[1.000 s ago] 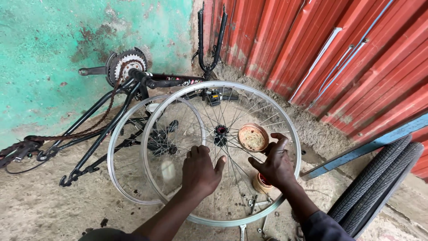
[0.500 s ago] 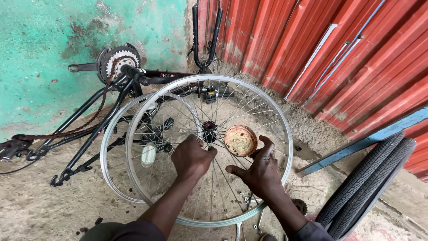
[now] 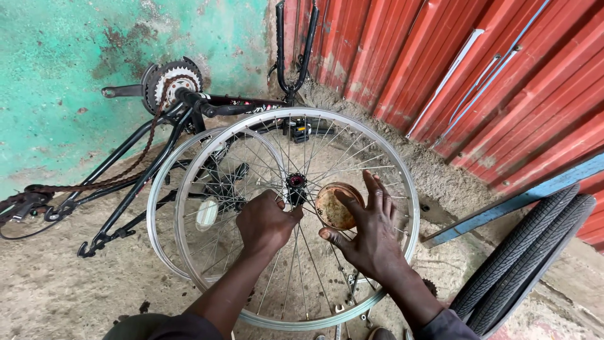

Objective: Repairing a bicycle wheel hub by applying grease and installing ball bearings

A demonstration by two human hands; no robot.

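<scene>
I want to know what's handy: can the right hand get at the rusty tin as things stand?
Probably yes. The right hand lies spread on the spokes with its fingers at the tin, but the tin seems to sit behind the spokes.

Dirt floor [image 3: 50, 296] bears bicycle frame [image 3: 145, 164], tyres [image 3: 522, 258].

I was working in a rough outdoor bicycle repair spot. A stripped bicycle frame [image 3: 157, 151] with its rusty chain [image 3: 119, 170] lay on the bare concrete ground [image 3: 56, 296]. A spoked wheel [image 3: 296, 214] stood before me, a second rim [image 3: 165, 214] behind it. Tyres [image 3: 522, 264] leaned by the red corrugated metal wall [image 3: 503, 75], beside a stained green plastered wall [image 3: 75, 56].
</scene>
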